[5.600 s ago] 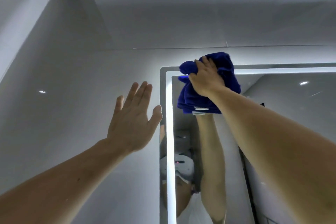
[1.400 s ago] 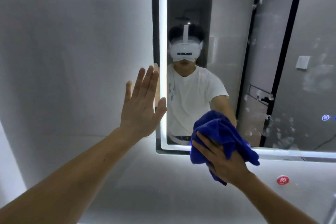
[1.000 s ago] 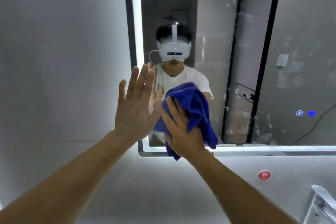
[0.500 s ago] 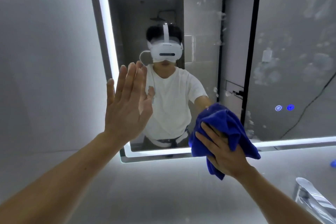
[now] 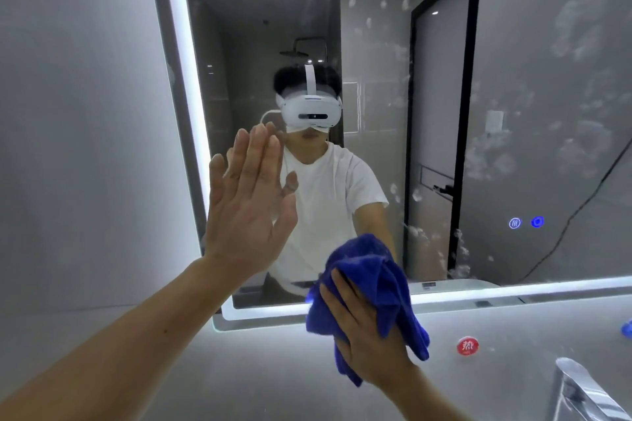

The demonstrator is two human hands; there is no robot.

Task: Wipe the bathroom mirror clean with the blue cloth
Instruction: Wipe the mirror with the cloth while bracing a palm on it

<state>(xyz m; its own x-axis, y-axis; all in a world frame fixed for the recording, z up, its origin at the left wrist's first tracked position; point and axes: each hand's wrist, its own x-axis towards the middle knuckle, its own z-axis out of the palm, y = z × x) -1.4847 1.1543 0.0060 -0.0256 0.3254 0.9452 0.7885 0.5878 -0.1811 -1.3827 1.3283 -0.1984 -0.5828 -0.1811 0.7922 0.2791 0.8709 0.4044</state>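
Low at centre frame, the right hand [image 5: 371, 343] grips the bunched blue cloth [image 5: 371, 270] against the lit bottom edge of the mirror [image 5: 441, 85]. The left hand [image 5: 249, 212] is spread flat, centre-left. Smears [image 5: 581, 147] crowd the glass up and right, nearer the right hand.

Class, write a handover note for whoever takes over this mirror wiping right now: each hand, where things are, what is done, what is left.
Left hand: open, fingers straight, raised flat at the left side of the mirror; contact with the glass unclear.
Right hand: grips the bunched blue cloth, pressed over the lit bottom edge.
Done: the left portion looks mostly free of marks.
Left: white smudges across the centre and right.
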